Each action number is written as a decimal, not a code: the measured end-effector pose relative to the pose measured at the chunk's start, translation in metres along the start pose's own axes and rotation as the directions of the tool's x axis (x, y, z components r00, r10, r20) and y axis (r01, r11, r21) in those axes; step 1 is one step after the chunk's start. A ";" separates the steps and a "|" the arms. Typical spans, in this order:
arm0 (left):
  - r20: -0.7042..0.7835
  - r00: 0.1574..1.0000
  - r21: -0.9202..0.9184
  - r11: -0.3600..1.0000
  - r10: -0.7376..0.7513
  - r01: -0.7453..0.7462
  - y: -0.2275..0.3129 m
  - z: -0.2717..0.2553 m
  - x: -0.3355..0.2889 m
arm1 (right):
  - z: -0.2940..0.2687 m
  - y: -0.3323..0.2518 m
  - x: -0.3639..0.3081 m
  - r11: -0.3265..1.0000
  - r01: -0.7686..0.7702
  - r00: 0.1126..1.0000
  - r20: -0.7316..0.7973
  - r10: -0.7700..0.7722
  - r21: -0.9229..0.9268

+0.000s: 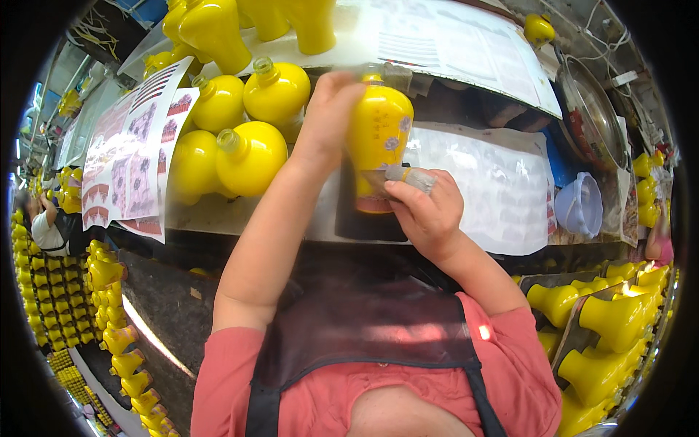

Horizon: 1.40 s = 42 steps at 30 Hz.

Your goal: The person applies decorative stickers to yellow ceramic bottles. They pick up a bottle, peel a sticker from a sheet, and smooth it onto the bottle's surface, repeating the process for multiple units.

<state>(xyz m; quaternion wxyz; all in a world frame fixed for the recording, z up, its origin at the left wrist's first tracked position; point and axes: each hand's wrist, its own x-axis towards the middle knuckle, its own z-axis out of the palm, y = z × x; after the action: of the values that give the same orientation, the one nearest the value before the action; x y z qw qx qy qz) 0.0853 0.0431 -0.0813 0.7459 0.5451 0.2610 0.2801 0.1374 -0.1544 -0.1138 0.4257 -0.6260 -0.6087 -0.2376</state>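
Pinch grip of the right hand (435, 211), just right of centre, on one grey tool (410, 177), set against the lower body of one yellow bottle (380, 127) at the centre of the frame, neck toward the top edge. Beyond that, at the bottle's upper left, the left hand (333, 109), motion-blurred; impossible to tell how firmly closed.

Probably partway along: two purple blooms and dark lettering already on the bottle's visible face; a pinkish band near the base, perhaps not yet smoothed; hidden side impossible to judge.

Counted from near to far: at lower right, racked yellow vessels (593, 375), too overlapped to count. Left of centre on the desk (291, 224), four round bottles (252, 160), one partly covered, bare on the faces in view and so seemingly left to decorate. At left, at least two printed sheets (124, 160), overlapping; right of centre, one pale sheet (480, 189); farther right, one lilac basin (579, 205). At upper left, at least four taller yellow vessels (211, 36).
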 end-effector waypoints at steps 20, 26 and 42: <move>0.163 0.987 -0.052 0.999 -0.004 0.013 0.048 -0.018 -0.029 | -0.031 -0.042 -0.011 0.963 0.237 0.940 0.219 -0.260 0.126; 0.226 0.958 -0.240 0.963 0.176 -0.121 0.080 -0.044 -0.055 | -0.062 -0.039 0.002 0.877 -0.299 0.953 0.066 0.296 0.375; 0.107 0.882 -0.283 0.864 0.460 -0.417 0.194 -0.158 -0.163 | -0.018 -0.065 0.064 0.193 -0.894 0.445 0.854 0.272 0.404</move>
<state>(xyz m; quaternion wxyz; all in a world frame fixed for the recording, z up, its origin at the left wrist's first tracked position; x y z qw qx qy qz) -0.1657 0.0825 0.0756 0.7448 0.5130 0.0275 0.4258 0.0878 -0.1403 -0.0364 0.5008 -0.5643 -0.4185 0.5056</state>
